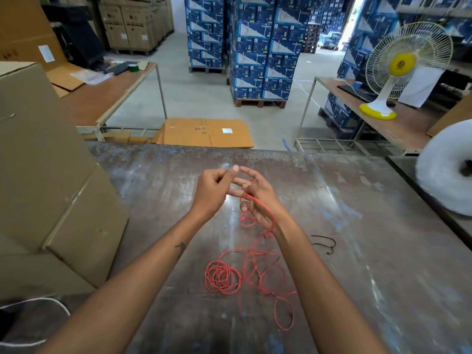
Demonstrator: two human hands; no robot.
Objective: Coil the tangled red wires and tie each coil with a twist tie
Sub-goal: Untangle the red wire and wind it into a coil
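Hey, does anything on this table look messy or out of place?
Yes. The loose red wire sprawls in tangled loops beside the neat coil, trailing up to the right hand. Black ties lie off to the right.

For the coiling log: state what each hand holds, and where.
Right hand holds the red wire near its upper end, looped around the fingers. Left hand is curled; any hold cannot be told.

Two hands, left hand (213, 191) and right hand (258, 200), are up over one table (344, 226). One neat red coil (222, 277) lies there, one loose red tangle (265, 272), two black twist ties (324, 242). One fan (398, 70), one bubble-wrap roll (447, 169).
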